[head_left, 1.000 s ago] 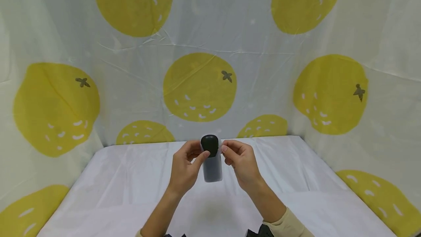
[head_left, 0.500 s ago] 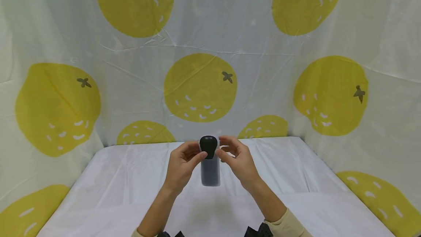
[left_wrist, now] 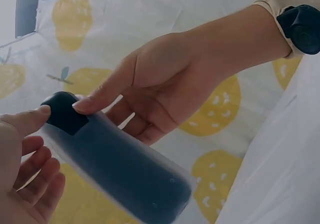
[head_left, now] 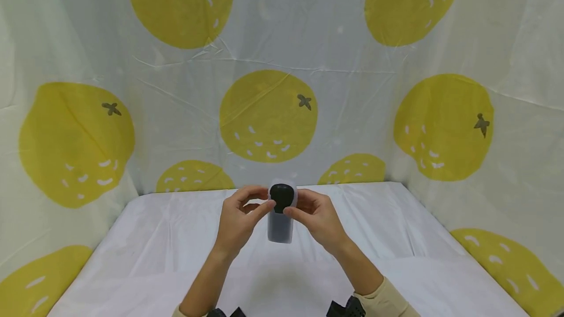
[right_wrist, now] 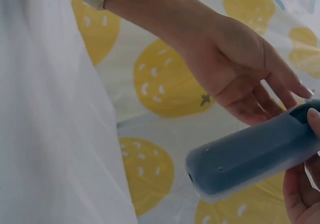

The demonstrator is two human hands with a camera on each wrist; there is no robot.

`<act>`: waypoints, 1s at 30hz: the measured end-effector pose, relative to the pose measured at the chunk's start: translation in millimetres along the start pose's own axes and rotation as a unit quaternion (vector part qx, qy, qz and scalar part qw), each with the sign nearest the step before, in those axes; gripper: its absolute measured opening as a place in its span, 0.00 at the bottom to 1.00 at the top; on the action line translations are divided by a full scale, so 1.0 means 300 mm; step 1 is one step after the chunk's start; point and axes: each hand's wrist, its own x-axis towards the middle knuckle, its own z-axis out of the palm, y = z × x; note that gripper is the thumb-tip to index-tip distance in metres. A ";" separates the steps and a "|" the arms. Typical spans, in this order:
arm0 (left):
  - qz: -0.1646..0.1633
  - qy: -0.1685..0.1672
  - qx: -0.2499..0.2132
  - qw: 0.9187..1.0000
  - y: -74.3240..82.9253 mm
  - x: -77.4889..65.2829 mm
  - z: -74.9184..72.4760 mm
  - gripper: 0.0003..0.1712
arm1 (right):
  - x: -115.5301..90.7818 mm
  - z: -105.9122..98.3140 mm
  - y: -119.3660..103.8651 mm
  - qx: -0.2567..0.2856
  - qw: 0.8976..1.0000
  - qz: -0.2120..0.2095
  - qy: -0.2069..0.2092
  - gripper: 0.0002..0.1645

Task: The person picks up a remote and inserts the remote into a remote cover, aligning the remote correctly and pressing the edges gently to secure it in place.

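In the head view, a slim dark-topped device in a frosted translucent sleeve [head_left: 280, 230] is held upright above the table. Its rounded black top [head_left: 282, 195] shows; the lower body looks blue-grey in the left wrist view. My left hand [head_left: 238, 219] pinches the upper left edge, thumb at the front and fingers behind. From the other side my right hand [head_left: 320, 219] grips the upper right edge, its thumb [left_wrist: 86, 104] on the lower part of the black top. The exact kind of device cannot be told. Fingers partly hide its sides.
A white cloth covers the table [head_left: 185, 238]. Behind it and at both sides hangs a pale curtain [head_left: 339, 111] printed with large yellow fruits. Dark wrist devices [head_left: 348, 307] show at the bottom edge.
My right hand has shifted from the sleeve's right edge inward, its thumb now on the front by the black top. My left hand keeps its pinch, and the sleeve has moved only slightly.
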 end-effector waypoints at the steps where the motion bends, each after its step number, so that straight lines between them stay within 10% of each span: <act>1: 0.001 0.005 0.004 1.000 0.005 0.003 -0.007 0.12 | 0.001 0.001 0.003 0.001 1.000 -0.002 -0.002 0.20; 20: -0.100 -0.081 -0.114 0.985 0.029 0.017 -0.074 0.12 | -0.007 0.028 0.011 -0.055 0.998 -0.036 -0.004 0.20; 30: -0.113 0.022 -0.031 0.993 0.074 0.009 -0.016 0.05 | -0.003 0.026 0.025 -0.087 0.992 -0.091 -0.012 0.21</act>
